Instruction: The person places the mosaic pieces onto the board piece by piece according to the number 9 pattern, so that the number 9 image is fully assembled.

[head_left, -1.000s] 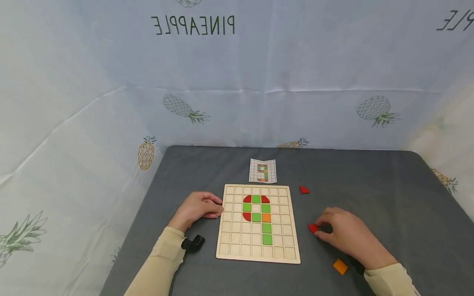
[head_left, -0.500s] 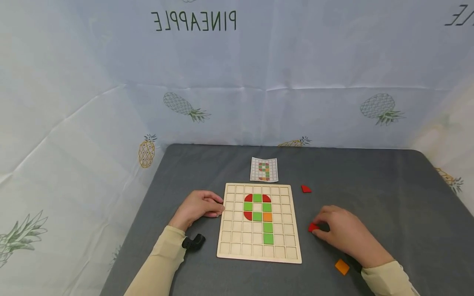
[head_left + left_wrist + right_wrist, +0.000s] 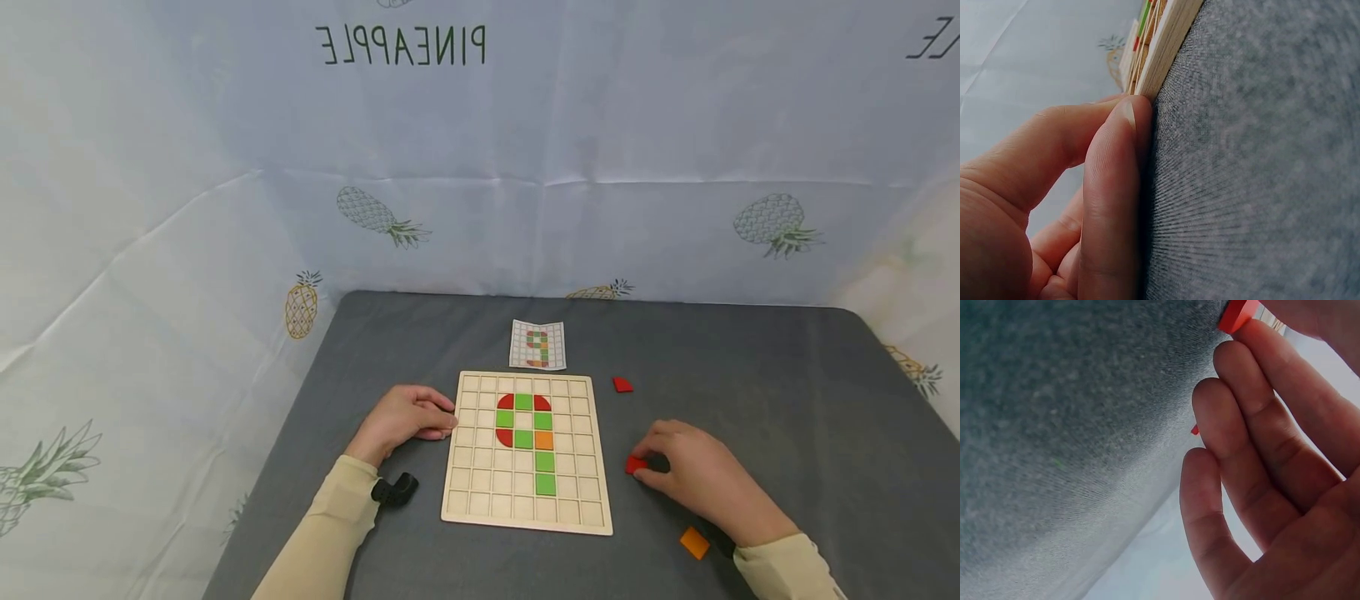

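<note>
A square wooden grid board (image 3: 487, 504) lies on the dark cloth; green and orange square tiles and red quarter-circle tiles sit in its cells. My left hand (image 3: 405, 417) pinches the board's left edge, thumb and fingertips meeting the pale wooden rim (image 3: 1169, 47) in the left wrist view. To the right of the board, my right hand (image 3: 690, 471) holds a red tile (image 3: 635, 465) between thumb and index finger, low over the cloth. Its far part is hidden by the fingers. The right wrist view shows the same red tile (image 3: 1237, 315) at the top, the other fingers loosely bent.
A small printed pattern card (image 3: 537, 345) lies behind the board. One loose red quarter-circle tile (image 3: 622, 384) rests near the board's upper right corner. An orange square tile (image 3: 694, 543) lies by the right wrist. Pineapple-print cloth (image 3: 480, 233) hangs around the table.
The red tile has turned slightly in the right fingers, which stay in nearly the same place. The left hand keeps its hold on the board's edge. The head view has shifted a little.
</note>
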A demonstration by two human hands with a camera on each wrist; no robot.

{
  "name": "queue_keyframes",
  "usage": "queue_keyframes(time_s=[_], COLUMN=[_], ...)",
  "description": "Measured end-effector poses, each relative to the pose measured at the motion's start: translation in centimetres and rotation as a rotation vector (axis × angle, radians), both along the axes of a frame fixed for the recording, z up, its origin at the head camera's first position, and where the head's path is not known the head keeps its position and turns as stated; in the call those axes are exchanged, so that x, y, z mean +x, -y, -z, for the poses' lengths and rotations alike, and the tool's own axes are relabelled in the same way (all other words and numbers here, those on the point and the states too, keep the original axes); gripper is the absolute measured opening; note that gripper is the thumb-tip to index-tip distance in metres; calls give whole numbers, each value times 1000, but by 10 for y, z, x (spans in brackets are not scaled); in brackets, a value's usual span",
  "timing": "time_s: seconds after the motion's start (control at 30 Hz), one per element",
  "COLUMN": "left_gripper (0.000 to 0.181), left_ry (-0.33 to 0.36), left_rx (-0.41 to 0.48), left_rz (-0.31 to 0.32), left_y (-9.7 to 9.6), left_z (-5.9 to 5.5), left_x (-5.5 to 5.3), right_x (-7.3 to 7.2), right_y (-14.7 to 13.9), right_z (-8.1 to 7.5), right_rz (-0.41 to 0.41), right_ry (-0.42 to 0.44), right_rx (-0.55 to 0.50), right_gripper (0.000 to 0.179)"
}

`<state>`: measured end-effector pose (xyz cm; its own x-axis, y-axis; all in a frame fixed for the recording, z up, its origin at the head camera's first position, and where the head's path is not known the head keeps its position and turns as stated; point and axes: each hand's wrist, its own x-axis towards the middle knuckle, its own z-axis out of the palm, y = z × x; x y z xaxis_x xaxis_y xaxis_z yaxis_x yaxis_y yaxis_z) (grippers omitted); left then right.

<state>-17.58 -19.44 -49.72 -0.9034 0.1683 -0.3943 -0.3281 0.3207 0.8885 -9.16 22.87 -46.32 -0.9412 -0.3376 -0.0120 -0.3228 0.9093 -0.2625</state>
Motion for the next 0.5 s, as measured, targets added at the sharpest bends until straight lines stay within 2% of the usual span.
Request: queue_keyframes(time_s=[0.23,0.5], left_gripper=[29,28], left_ry=[-3,-6], left_rx=[9,18], left_rz=[8,16], left_y=[2,2], left_z=[1,2], left_x=[1,0], right_x=[0,2], right_y=[4,22], right_z=[-3,-15], right_rz=[-16,-49], right_ry=[15,-6], right_rx=[3,0], right_gripper=[20,20])
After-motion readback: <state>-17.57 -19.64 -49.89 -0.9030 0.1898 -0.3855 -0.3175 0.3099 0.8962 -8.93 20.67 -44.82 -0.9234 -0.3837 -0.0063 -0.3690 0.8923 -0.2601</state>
